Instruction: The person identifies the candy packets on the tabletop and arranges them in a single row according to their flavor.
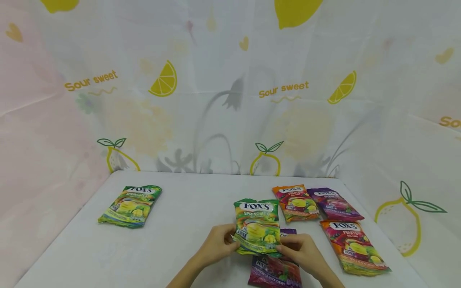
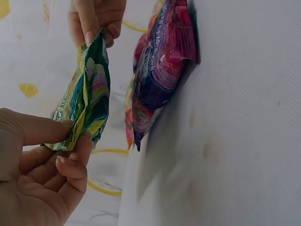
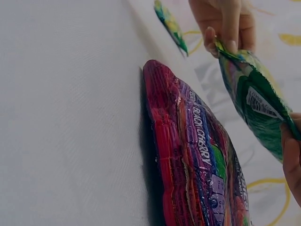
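Observation:
Both hands hold up a green Fox's Spring Tea candy bag (image 1: pixel 257 228) by its lower corners. The left hand (image 1: pixel 219 245) pinches the left corner between thumb and fingers, as the left wrist view shows close up. On the opposite corner, the right hand (image 1: pixel 301 253) pinches with thumb and fingers. The bag's back, with a barcode, faces the right wrist camera. Beneath it a purple Fox's candy bag (image 1: pixel 275 274) lies on the white table (image 1: pixel 162 256), partly hidden by the green bag and the right hand.
Another green Spring Tea bag (image 1: pixel 131 206) lies at the table's left. To the right are an orange-red Fruits bag (image 1: pixel 297 203), a purple Fox's bag (image 1: pixel 335 205) and a second Fruits bag (image 1: pixel 354 248). A lemon-print cloth (image 1: pixel 216 100) stands behind the table.

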Motion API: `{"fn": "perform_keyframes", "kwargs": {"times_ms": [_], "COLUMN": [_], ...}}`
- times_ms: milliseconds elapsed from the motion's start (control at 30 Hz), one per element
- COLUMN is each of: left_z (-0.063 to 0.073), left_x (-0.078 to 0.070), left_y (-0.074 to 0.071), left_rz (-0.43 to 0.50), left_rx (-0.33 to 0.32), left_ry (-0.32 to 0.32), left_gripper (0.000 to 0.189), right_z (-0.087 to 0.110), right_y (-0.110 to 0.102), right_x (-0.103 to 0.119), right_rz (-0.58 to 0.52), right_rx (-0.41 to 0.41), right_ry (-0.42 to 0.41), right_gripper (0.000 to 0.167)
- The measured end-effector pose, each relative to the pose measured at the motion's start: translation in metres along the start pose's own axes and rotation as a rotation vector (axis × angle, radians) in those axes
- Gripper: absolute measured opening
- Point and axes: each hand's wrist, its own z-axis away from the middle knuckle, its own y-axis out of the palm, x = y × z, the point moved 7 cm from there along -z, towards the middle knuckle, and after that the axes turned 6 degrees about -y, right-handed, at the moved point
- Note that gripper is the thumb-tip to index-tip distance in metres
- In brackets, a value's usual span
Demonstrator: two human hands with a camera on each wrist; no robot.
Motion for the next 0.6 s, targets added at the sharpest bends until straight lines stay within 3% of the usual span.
{"fn": "perform_keyframes", "kwargs": {"times_ms": [167,600], "left_z": [0.001,0.004], "left_x": [0.002,0.002], "left_y": [-0.005,-0.024], "left_rz": [-0.018,-0.066], "left_rx": [-0.004,-0.016], "left_ry": [-0.01,-0.016], "left_gripper": [0.019,0.02], "right_z": [-0.006,-0.023], "right_y": [0.003,0.013], "right_x": [0.001,0.008], "right_rz": [0.049,0.102], "right_rx": [0.016,0.026], "right_ry": [0.061,0.012], "right_gripper": [0.026,0.022]}}
